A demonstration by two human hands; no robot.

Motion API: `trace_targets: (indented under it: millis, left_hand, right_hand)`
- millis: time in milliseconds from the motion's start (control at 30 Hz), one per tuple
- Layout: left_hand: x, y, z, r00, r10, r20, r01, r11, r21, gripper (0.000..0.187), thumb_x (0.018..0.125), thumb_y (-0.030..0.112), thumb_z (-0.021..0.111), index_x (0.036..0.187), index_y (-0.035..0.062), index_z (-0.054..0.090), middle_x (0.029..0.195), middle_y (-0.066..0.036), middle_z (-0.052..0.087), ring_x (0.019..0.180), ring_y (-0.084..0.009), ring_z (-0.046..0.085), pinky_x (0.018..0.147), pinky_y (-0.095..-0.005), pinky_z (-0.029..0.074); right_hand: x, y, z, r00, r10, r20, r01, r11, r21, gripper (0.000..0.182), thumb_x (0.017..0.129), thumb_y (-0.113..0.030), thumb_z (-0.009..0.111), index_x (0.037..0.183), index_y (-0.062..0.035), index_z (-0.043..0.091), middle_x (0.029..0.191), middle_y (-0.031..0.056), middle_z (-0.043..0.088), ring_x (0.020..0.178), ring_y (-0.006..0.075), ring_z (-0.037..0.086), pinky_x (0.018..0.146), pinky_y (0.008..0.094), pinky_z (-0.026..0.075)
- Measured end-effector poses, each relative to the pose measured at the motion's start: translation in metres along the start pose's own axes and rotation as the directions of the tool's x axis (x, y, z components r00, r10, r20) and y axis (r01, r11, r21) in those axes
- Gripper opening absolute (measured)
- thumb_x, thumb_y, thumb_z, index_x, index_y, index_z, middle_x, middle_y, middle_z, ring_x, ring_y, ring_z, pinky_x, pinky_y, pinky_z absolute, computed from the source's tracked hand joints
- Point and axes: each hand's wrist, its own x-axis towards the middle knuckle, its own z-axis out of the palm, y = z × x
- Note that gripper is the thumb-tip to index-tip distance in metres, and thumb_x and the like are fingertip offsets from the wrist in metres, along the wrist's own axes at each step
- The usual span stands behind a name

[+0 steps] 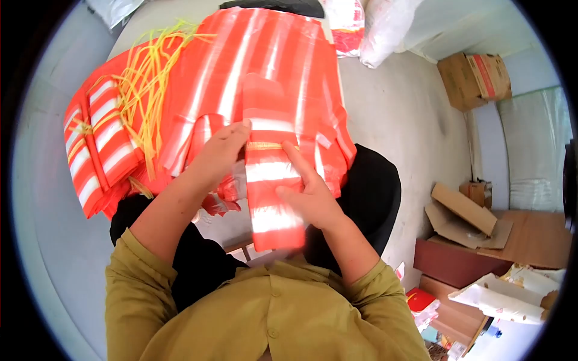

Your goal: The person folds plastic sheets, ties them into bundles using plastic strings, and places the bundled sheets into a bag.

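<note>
Concrete floor (pixel 397 114) grey and bare to the right; round pale desk (pixel 42 198) ahead, carrying the work.

Nearest the camera: olive-green shirt (pixel 271 319) with buttoned front, sleeves pushed up past the wrists. Black fabric (pixel 373 186) across the lap below the forearms.

Folded bundle of orange-and-white striped bags (pixel 271 198) held upright over the lap, just in front of the desk edge. Yellow tie (pixel 265 145) wrapped across the bundle near its upper third.

Left hand (pixel 220 153) at the left edge of the bundle, fingers (pixel 238 129) curled closed and pinching the bundle at the level of the tie. Right hand (pixel 310 192) against the right face of the bundle, index finger (pixel 295 156) extended up to the tie, remaining fingers bent around the bundle's edge; grip on the bundle.

Behind the hands: loose sheet stack of striped bags (pixel 271 60) spread flat over the desk. To the left: finished tied bundles (pixel 99 147) lying side by side, touching each other. Loose yellow ties (pixel 147 72) heaped across the bundles and the stack edge.

Right side, on the floor: flattened cardboard pieces (pixel 463 213) on a low wooden board (pixel 536 237); torn white paper (pixel 506 295) nearer the camera. Far right corner: closed cardboard box (pixel 475 78). Top centre: white plastic sacks (pixel 385 24) beyond the desk.
</note>
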Motion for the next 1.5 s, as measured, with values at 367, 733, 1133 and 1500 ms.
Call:
trace_targets:
  millis: [367, 733, 1133, 1500]
  left_hand:
    - [0.046, -0.028, -0.023, 0.826, 0.505, 0.251, -0.082, -0.334, 0.939, 0.07, 0.1, 0.043, 0.062, 0.162, 0.0171, 0.041, 0.174, -0.012, 0.028, 0.159, -0.0372, 0.026, 0.125, -0.0621, 0.026]
    - [0.051, -0.033, -0.026, 0.833, 0.481, 0.271, -0.057, -0.413, 0.909, 0.07, 0.106, 0.038, 0.055, 0.167, 0.0147, 0.031, 0.175, -0.012, 0.026, 0.16, -0.0388, 0.024, 0.126, -0.0589, 0.024]
    - [0.057, -0.036, -0.033, 0.813, 0.491, 0.315, -0.09, -0.427, 0.9, 0.071, 0.105, 0.034, 0.056, 0.167, 0.0131, 0.03, 0.174, -0.014, 0.026, 0.16, -0.0385, 0.025, 0.126, -0.0591, 0.025]
    - [0.06, -0.037, -0.039, 0.788, 0.491, 0.371, -0.122, -0.467, 0.876, 0.069, 0.105, 0.034, 0.055, 0.166, 0.0117, 0.031, 0.174, -0.015, 0.026, 0.159, -0.038, 0.027, 0.127, -0.0554, 0.025]
  right_hand:
    - [-0.182, -0.017, -0.209, 0.815, -0.141, -0.563, 0.368, 0.875, 0.314, 0.087, 0.086, -0.004, 0.081, 0.163, -0.0034, 0.039, 0.16, 0.0122, 0.048, 0.142, 0.0224, 0.052, 0.117, 0.0383, 0.044]
    - [-0.308, 0.121, -0.234, 0.615, -0.08, -0.784, 0.538, 0.77, 0.343, 0.086, 0.087, 0.007, 0.071, 0.164, -0.0096, 0.037, 0.151, 0.0108, 0.058, 0.131, 0.0218, 0.061, 0.108, 0.0367, 0.052]
    - [-0.342, 0.358, -0.181, 0.517, 0.614, -0.596, -0.236, 0.772, 0.59, 0.078, 0.084, 0.012, 0.066, 0.157, -0.0121, 0.051, 0.143, 0.0137, 0.06, 0.111, 0.0235, 0.068, 0.096, 0.0332, 0.06]
    - [-0.319, 0.37, -0.229, 0.493, 0.41, -0.767, -0.61, 0.792, 0.031, 0.075, 0.084, 0.003, 0.069, 0.155, -0.0124, 0.052, 0.152, 0.023, 0.053, 0.133, 0.0358, 0.058, 0.113, 0.04, 0.047]
